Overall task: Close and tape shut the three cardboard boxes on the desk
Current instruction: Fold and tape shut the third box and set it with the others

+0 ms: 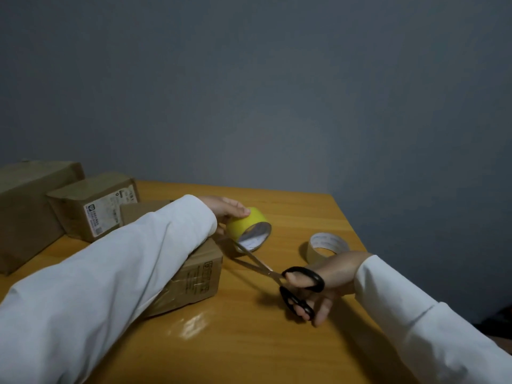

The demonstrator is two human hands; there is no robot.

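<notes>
Item: yellow tape roll (247, 223), glossy, on its side, open core facing my right hand (329, 284); my left hand (225, 208) grips it from above, just past the nearest box (194, 275).

Scissors (279, 274): one pair, black handles, my right fingers through the loops, blades parted, pointing toward the roll.

Boxes: three, brown cardboard, two left of my left sleeve.

Tape rolls: two; the pale roll (327, 246) lies flat beyond my right hand.

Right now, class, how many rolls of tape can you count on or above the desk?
2. The yellow roll is held in the left hand beside the nearest box; the pale roll lies on the desk behind the right hand.
</notes>
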